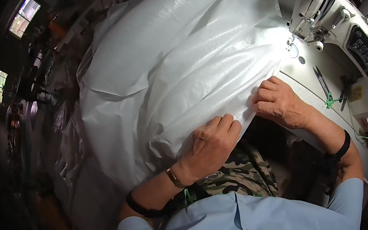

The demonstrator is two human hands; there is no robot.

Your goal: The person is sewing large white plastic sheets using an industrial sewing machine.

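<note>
A sewing workshop: industrial sewing machine point(346, 42), heaped white woven sheeting point(177, 64).

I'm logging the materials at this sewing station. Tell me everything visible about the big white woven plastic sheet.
The big white woven plastic sheet is glossy and translucent-looking with a fine woven grain. It lies bunched in large folds and creases, spreading from the person's lap up and left, with one edge on the white sewing machine table near the needle. The left hand and right hand press down on its near edge, knuckles bent.
</note>
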